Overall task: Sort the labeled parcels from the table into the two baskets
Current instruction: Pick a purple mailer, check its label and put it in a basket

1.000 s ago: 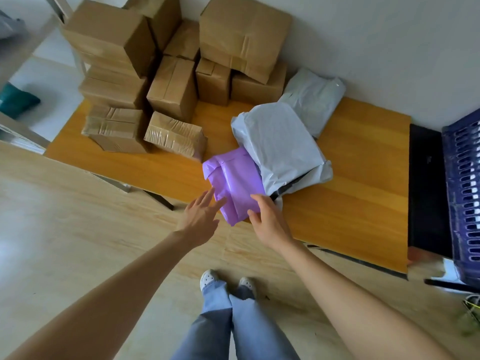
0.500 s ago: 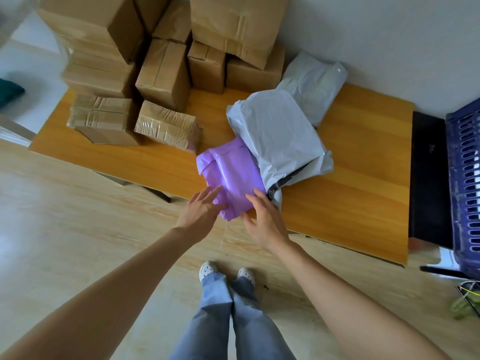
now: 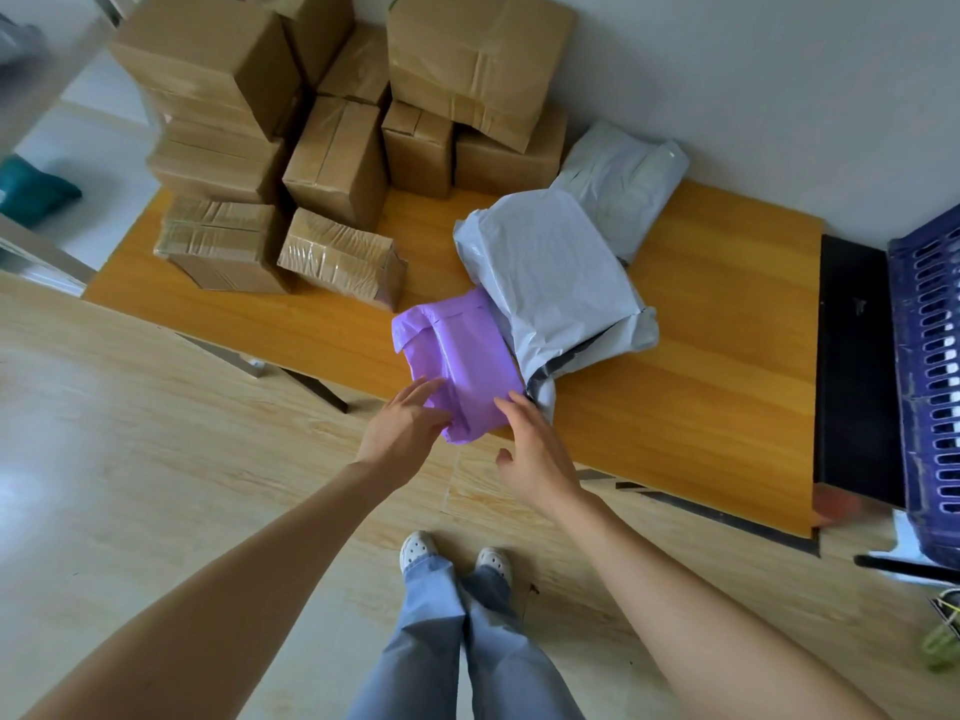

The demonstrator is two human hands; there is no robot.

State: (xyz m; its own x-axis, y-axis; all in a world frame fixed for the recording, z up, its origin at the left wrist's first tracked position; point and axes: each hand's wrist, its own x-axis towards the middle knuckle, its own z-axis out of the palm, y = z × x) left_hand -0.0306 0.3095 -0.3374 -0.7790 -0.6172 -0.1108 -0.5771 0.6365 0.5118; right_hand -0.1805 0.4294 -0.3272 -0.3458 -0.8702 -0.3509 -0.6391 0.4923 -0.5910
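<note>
- Two bare hands meet at the purple parcel (image 3: 460,356), which lies on the near edge of the tabletop (image 3: 701,366).
- The left hand (image 3: 402,433) is against the parcel's near left side. Its fingers (image 3: 423,389) are straight and close together; they touch the plastic without curling round it.
- The right hand (image 3: 540,454) is at the parcel's near right corner. Its fingers (image 3: 511,413) are straight and a little spread, with the tips on the parcel, and the thumb sticks out sideways, apart from it.
- The purple parcel lies flat, and its near end pokes slightly past the tabletop's edge. Its folded flap is at the far end.
- A large grey parcel (image 3: 550,272) lies just to the right of the purple one and overlaps that side of it.
- A second grey parcel (image 3: 623,184) sits behind the large one, close to the wall, and the two touch.
- Brown cardboard boxes (image 3: 332,158) are stacked over the far left of the tabletop. Two low ones at the front are wrapped in clear tape.
- A blue basket (image 3: 930,381) with slotted walls stands at the right edge of the view, past the tabletop's right end. A black surface (image 3: 852,366) lies between them.
- Blue jeans (image 3: 452,641) and white shoes (image 3: 418,545) show below, on a pale wood floor (image 3: 156,459).
</note>
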